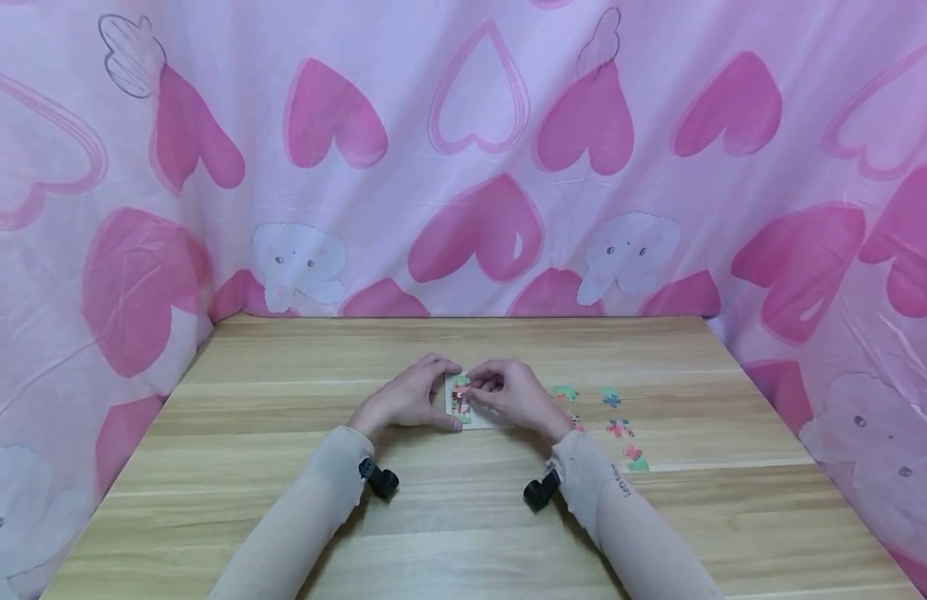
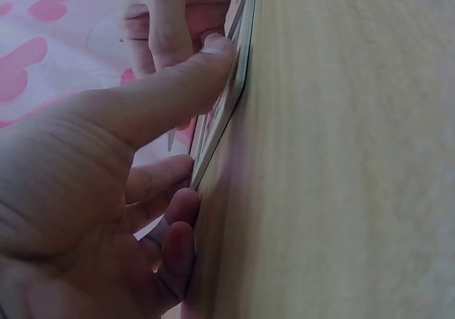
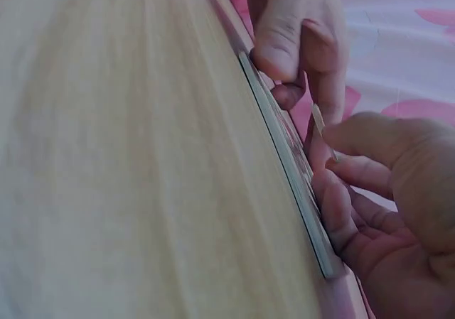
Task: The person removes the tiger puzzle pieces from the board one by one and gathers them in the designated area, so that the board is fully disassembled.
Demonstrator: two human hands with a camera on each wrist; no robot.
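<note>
A small jigsaw puzzle board (image 1: 488, 419) lies on the table, with fitted pieces (image 1: 460, 407) in green, red and pink along its left part. My left hand (image 1: 409, 398) grips the board at its left end, the thumb on the near edge and the fingers at the far edge. Between thumb and finger, my right hand (image 1: 518, 396) pinches a thin puzzle piece (image 3: 318, 121), tilted just above the board. In the right wrist view the piece shows nearly edge-on, so its picture is hidden. The right hand covers much of the board's right part in the head view.
Several loose puzzle pieces lie right of the board: a green one (image 1: 565, 392), a blue-green one (image 1: 611, 397), a red one (image 1: 620, 428) and a green-and-pink one (image 1: 637, 459). Another piece (image 1: 577, 421) is partly behind the right wrist. A pink heart-print curtain (image 1: 474, 225) surrounds the wooden table (image 1: 283, 467).
</note>
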